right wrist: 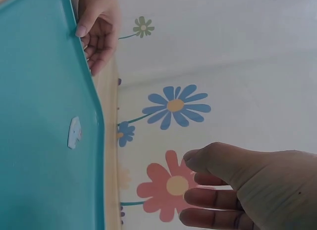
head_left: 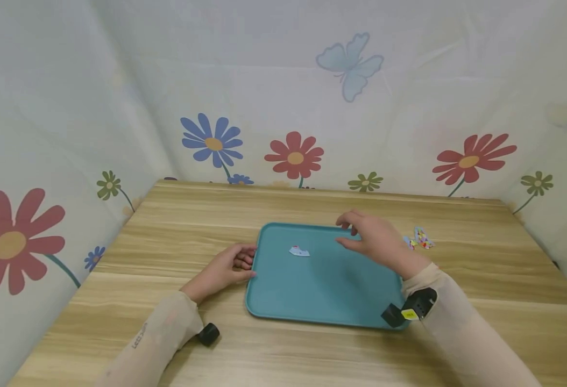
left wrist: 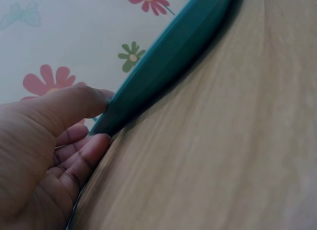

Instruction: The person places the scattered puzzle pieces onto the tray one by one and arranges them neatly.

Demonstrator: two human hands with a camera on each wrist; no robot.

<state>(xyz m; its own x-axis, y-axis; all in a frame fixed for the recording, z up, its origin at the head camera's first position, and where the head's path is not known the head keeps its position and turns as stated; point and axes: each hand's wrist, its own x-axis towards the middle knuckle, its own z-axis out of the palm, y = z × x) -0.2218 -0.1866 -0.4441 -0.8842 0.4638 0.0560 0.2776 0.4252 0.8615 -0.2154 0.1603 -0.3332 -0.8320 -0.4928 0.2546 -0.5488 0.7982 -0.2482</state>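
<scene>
A teal rectangular tray (head_left: 312,295) lies on the wooden table. On its left part is a small, irregular light-blue printed piece of paper or card (head_left: 299,251), which also shows as a pale piece (right wrist: 75,132) in the right wrist view. My left hand (head_left: 227,269) holds the tray's left edge. In the left wrist view its thumb (left wrist: 89,99) touches the rim, with curled fingers against the side below. Above the tray's right part hovers my right hand (head_left: 377,239), thumb and fingers apart and nothing between them.
Several small colourful printed pieces (head_left: 423,238) lie on the table just right of the tray, partly hidden by the right hand. The wooden table (head_left: 191,215) extends to a hanging white cloth (head_left: 245,70) with flowers and a butterfly.
</scene>
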